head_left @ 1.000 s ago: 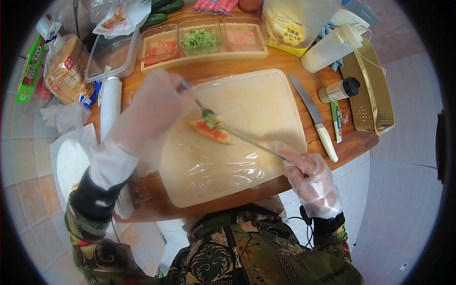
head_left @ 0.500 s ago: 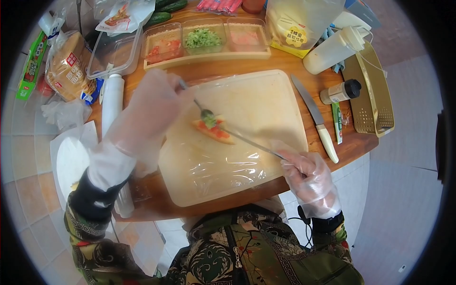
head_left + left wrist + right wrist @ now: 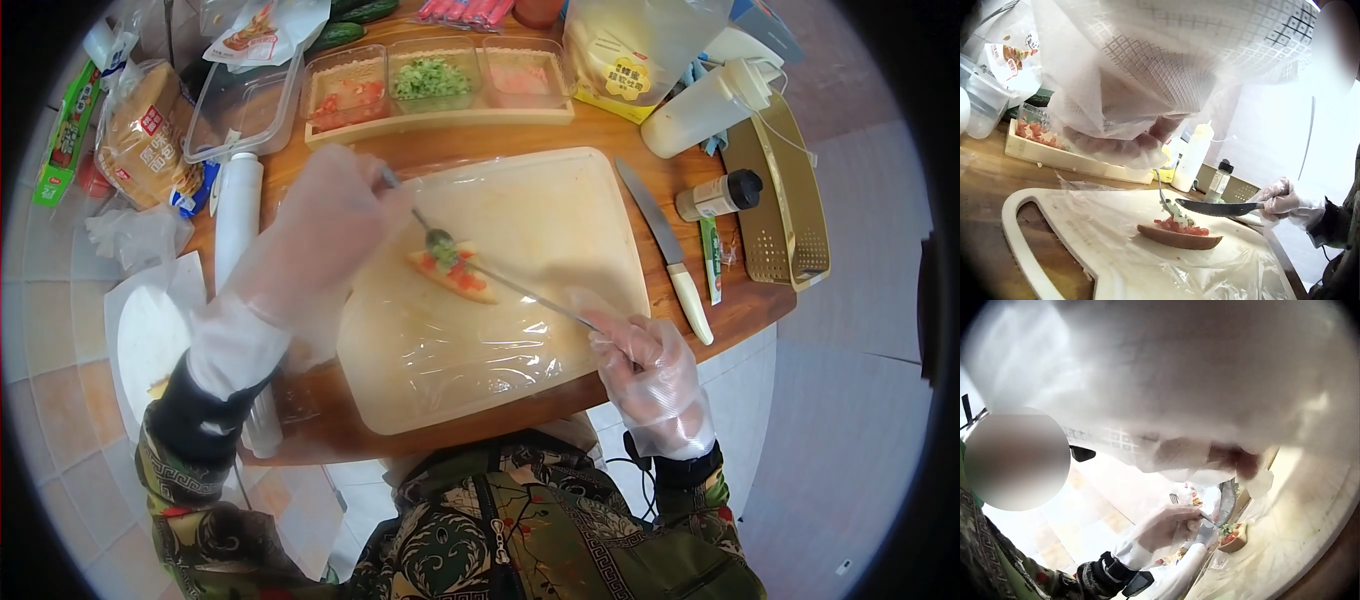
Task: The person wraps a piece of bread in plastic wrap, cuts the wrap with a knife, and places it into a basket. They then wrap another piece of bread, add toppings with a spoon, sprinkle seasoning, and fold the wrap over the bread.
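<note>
Nearby, knife (image 3: pixel 668 253) and sachet (image 3: pixel 712 260) lie beside the board (image 3: pixel 530 210); left hand (image 3: pixel 325 215) pinches a spoon (image 3: pixel 438 240), right hand (image 3: pixel 655 385) a flat blade (image 3: pixel 1216 207).

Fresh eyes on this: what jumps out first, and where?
Probably the piece of bread on the cutting board, topped with red bits and green bits. Next, the two tools at it: a spoon held in the gloved left hand and a table knife in the gloved right hand. Then the wooden tray beyond the board, its middle tub bright with chopped green.
</note>
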Demonstrator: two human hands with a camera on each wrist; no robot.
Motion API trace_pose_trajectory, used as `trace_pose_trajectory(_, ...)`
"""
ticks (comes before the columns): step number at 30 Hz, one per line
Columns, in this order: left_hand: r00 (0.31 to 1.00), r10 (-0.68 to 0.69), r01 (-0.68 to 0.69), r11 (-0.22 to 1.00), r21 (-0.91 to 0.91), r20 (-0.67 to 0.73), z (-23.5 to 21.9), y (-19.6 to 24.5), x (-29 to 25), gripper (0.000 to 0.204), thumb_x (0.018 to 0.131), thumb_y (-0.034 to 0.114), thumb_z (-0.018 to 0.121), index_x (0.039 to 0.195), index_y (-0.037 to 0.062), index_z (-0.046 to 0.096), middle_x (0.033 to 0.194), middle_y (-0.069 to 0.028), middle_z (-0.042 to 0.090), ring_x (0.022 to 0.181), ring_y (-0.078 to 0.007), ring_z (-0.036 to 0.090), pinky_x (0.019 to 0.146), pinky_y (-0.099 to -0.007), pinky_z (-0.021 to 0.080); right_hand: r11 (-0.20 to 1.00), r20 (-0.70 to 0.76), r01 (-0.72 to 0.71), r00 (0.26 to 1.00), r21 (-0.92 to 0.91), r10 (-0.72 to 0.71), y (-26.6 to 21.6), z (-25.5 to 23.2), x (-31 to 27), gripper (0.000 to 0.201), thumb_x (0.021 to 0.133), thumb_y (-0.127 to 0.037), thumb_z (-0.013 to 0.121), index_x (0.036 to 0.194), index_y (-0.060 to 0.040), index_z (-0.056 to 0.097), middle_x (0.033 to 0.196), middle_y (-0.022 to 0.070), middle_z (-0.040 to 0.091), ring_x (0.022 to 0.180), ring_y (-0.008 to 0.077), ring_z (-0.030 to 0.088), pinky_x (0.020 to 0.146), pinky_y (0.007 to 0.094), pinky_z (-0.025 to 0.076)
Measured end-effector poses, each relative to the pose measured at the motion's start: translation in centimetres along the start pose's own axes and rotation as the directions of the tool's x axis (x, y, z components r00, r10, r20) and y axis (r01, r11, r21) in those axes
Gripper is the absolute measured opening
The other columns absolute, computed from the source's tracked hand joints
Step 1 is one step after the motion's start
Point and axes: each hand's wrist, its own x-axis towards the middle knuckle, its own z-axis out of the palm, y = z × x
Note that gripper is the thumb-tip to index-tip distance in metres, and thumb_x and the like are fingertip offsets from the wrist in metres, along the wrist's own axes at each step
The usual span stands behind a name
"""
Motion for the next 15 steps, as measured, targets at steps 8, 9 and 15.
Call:
trace_pose_trajectory(8,1.000,-0.010,0.011,1.000,-0.028,0.021,-0.14,-0.54,0.18,0.024,0.087,0.015,0.066,0.072,-0.0025,0.062,0.059,0.0045,0.047,0.056,-0.0048,0.039,0.049,-0.0275,0.030,1.000,0.001,0.008,1.000,0.026,-0.008,0.32,0.40,-0.08,0.042,0.084,-0.010,0.066,0.124,-0.0232,0.071,0.090,0.0089,0.068,0.073,0.0274,0.061,0.068,0.0364,0.052)
trace_pose_trajectory(9,1.000,-0.003,0.003,0.999,-0.049,0.010,-0.13,-0.53,0.10,0.024,0.087,0.015,0.066,0.071,-0.0018,0.061,0.059,0.0049,0.047,0.056,-0.0046,0.039,0.049,-0.0272,0.030,0.999,-0.014,0.038,0.999,0.026,-0.038,0.36,0.37,-0.11,0.044,0.084,-0.009,0.065,0.125,-0.0237,0.071,0.091,0.0090,0.068,0.074,0.0275,0.062,0.070,0.0362,0.052)
trace_pose_trajectory(15,1.000,0.003,-0.004,0.998,-0.069,-0.013,-0.26,-0.69,0.08,0.026,0.088,0.014,0.066,0.067,-0.0001,0.058,0.058,0.0047,0.046,0.055,-0.0049,0.038,0.049,-0.0277,0.030,1.000,0.022,0.025,0.999,0.008,-0.025,-0.06,0.27,0.00,0.047,0.083,-0.008,0.064,0.127,-0.0250,0.069,0.093,0.0091,0.067,0.076,0.0282,0.063,0.072,0.0361,0.053)
